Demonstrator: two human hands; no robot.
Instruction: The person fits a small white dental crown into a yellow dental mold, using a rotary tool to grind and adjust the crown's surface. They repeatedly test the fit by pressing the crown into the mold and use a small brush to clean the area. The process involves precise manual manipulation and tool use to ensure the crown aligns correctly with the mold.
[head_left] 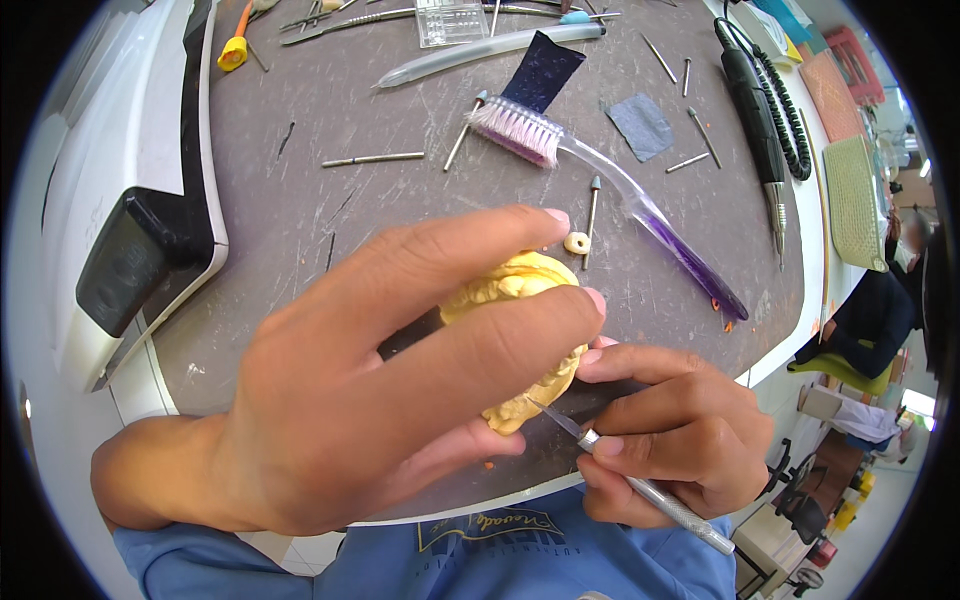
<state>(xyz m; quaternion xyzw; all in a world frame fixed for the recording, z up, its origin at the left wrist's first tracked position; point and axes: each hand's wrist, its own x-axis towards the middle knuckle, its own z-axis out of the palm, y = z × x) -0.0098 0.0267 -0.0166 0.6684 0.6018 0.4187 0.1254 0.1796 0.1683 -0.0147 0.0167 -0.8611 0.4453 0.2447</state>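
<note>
A yellow dental cast [515, 282] is gripped in my left hand [400, 370], whose fingers reach across its top and partly hide it. My right hand [680, 430] holds a craft knife [680, 515] with a silver handle. The knife's pointed blade touches or nearly touches the lower edge of the cast. One finger of my right hand rests against the cast's side. Beyond my left fingertips lie a small cream ring-shaped piece [577, 242] and a rotary bur [594, 210] with a grey tip.
A toothbrush [640, 200] with a purple handle lies across the worktop [270, 200]. At the right is a black rotary handpiece [755, 120] with a coiled cord. A white machine [150, 200] stands at the left. Several burs, a clear box [450, 22] and sandpaper [640, 127] lie farther back.
</note>
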